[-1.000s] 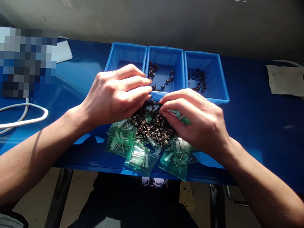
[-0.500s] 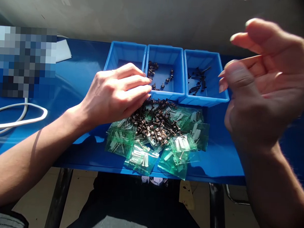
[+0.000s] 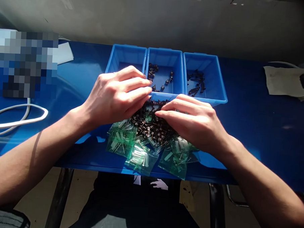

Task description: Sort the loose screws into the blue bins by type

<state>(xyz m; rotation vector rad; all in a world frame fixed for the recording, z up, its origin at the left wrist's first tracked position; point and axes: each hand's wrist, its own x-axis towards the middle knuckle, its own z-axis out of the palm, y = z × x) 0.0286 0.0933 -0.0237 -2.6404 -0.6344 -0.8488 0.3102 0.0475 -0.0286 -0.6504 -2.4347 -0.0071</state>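
My left hand (image 3: 120,94) hovers over the near side of the left and middle bins. Its fingers are curled together with the thumb hidden, so anything held stays out of sight. Below it lies a heap of dark screws (image 3: 151,129), many with washer heads. My right hand (image 3: 194,119) reaches in at the heap's right side, fingers bent and close together, tips among the screws; what they pinch cannot be made out. Under and around the heap are green plastic packets (image 3: 142,159) of screws and white wall plugs. The middle blue bin (image 3: 163,95) and right blue bin (image 3: 205,100) hold several dark screws each.
Beside the middle bin stands a left blue bin (image 3: 126,54), partly behind my left hand. A white cable (image 3: 18,123) loops at the left of the blue table (image 3: 80,80). Paper (image 3: 65,53) lies near a blurred-out patch, and a beige sheet (image 3: 285,81) is far right.
My right hand has come down and left from above the right side of the table to the screw heap, its fingers closing in. The left hand has hardly moved.
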